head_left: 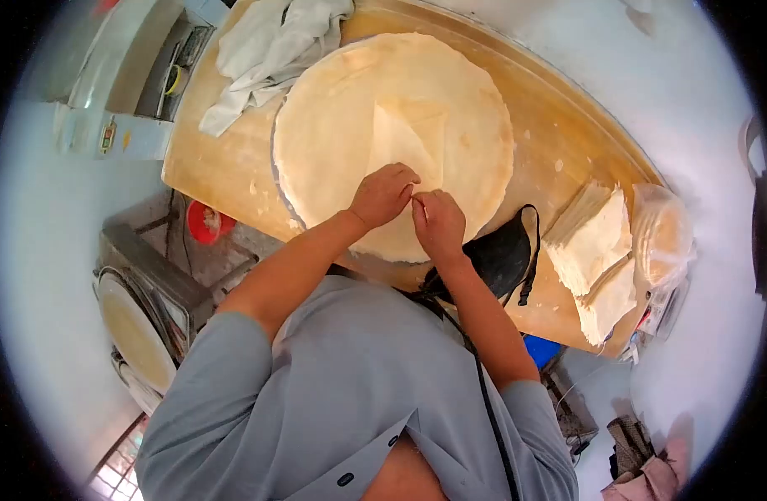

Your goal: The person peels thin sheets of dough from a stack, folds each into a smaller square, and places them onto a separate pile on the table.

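Note:
A large round sheet of thin dough (325,142) lies on the wooden table (225,175). Over its middle is a smaller, paler folded piece of dough (396,138). My left hand (386,194) and my right hand (439,221) meet at the near end of this piece, fingertips almost touching. Both hands are closed in a pinch on the thin dough edge. How much dough is between the fingers is partly hidden.
A grey-white cloth (275,50) lies at the back left. Right of the dough are a black strapped bag (492,259), stacked dough sheets (592,238) and a plastic-wrapped stack (661,234). A red bucket (206,222) stands below the table's left side.

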Tool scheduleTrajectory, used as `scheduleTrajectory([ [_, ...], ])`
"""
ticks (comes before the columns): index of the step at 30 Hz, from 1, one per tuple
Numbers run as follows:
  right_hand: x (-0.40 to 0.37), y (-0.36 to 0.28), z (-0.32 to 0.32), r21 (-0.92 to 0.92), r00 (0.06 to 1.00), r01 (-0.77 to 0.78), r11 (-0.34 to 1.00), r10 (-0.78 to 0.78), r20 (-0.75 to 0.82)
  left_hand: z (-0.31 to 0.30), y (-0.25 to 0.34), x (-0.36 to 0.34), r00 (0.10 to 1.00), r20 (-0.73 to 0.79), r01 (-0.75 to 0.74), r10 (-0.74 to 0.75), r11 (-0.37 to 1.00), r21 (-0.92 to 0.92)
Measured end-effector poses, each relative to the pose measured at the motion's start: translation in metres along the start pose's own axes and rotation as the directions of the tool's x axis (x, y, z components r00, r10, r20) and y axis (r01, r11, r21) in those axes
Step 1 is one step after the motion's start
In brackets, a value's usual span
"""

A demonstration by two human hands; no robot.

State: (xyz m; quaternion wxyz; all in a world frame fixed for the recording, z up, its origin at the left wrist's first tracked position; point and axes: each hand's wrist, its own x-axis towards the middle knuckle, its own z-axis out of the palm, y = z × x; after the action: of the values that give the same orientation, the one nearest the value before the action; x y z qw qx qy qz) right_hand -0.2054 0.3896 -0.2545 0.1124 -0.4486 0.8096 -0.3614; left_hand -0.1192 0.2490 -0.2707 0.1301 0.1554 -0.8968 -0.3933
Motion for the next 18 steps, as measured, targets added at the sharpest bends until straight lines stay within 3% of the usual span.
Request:
scheduleTrajectory([
  [1, 0.009, 0.005, 0.004, -0.074, 1.000, 0.002, 0.997, 0.001, 0.031, -0.003, 0.001, 0.005, 1.000, 0.008, -0.004, 0.004, 1.000, -0.003],
  [3, 0.016, 0.016, 0.012, -0.153, 0.998, -0.001, 0.988, 0.011, 0.064, -0.008, -0.004, 0.022, 0.962, 0.000, -0.268, 0.271, 0.949, 0.167],
  [4, 0.018, 0.024, 0.018, -0.177, 0.996, -0.006, 0.984, 0.021, 0.085, -0.002, -0.023, 0.027, 0.948, 0.051, -0.315, 0.314, 0.908, 0.275],
  [5, 0.017, 0.032, 0.022, -0.201, 0.994, -0.008, 0.980, 0.030, 0.108, 0.003, -0.041, 0.030, 0.947, 0.051, -0.318, 0.316, 0.909, 0.268],
  [7, 0.016, 0.031, 0.020, -0.238, 0.992, -0.011, 0.971, 0.041, 0.123, 0.007, -0.061, 0.031, 0.964, 0.143, -0.267, 0.225, 0.837, 0.478],
  [14, 0.013, 0.032, 0.019, -0.222, 0.988, -0.056, 0.974, 0.085, 0.126, -0.006, -0.078, 0.040, 0.930, 0.336, -0.282, 0.151, 0.879, 0.384],
  [18, 0.008, 0.029, 0.011, -0.194, 0.995, -0.080, 0.978, 0.088, 0.036, -0.023, -0.063, 0.050, 0.940, 0.266, -0.319, 0.214, 0.828, 0.462],
])
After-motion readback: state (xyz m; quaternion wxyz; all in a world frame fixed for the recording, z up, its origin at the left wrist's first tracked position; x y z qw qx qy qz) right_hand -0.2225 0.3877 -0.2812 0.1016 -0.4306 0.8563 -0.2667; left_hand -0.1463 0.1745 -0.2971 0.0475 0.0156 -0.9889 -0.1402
